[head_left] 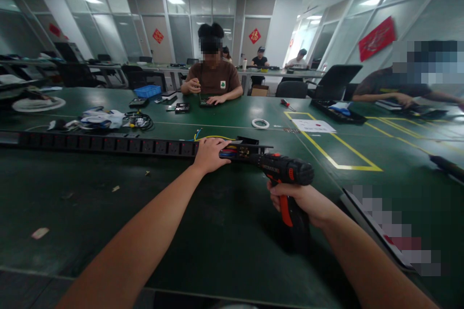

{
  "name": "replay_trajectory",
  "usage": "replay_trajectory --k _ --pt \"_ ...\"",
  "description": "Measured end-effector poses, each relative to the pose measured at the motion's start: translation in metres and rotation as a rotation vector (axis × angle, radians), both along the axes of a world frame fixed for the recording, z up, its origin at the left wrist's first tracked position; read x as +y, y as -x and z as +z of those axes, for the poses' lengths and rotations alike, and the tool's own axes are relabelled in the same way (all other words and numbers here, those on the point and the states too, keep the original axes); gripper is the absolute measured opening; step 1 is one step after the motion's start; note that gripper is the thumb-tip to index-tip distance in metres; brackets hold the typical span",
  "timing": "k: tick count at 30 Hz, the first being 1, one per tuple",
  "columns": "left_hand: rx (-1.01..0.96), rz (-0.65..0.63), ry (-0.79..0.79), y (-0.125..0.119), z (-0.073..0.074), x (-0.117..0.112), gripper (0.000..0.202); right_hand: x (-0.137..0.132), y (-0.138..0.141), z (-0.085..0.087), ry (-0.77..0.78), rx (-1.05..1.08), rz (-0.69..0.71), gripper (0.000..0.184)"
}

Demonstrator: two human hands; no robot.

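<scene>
A long black power strip (pixel 145 146) with a row of sockets runs across the table from the left edge to the middle. My left hand (pixel 210 154) is closed over it near its right end, fingers on top. Just right of those fingers the casing is open, showing coloured wires (pixel 225 154) and a small board (pixel 243 151). A black and orange cordless drill (pixel 286 170) is gripped in my right hand (pixel 302 198). Its nose points left at the open end of the strip; whether the tip touches is hidden.
Behind the strip lie a white tape roll (pixel 260 124), a cable bundle (pixel 137 120), a screwdriver (pixel 287 104) and a paper sheet (pixel 313 126) over yellow tape lines. A co-worker (pixel 213 72) sits opposite; another person (pixel 391 87) works at right. A flat board (pixel 377 227) lies right of my forearm.
</scene>
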State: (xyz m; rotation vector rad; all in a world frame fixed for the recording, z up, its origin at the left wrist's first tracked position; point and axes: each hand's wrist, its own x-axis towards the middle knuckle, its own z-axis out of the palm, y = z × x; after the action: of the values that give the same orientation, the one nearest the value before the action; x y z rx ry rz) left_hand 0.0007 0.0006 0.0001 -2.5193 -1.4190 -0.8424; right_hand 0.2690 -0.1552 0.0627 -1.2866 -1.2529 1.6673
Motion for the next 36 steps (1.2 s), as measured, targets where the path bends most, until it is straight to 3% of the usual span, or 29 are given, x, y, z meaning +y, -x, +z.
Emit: replay_trajectory --k 36 --pt "-0.001 0.001 0.016 0.0002 0.0007 0.0 0.069 -0.0004 0.002 0.0031 -0.027 -0.065 0.004 0.011"
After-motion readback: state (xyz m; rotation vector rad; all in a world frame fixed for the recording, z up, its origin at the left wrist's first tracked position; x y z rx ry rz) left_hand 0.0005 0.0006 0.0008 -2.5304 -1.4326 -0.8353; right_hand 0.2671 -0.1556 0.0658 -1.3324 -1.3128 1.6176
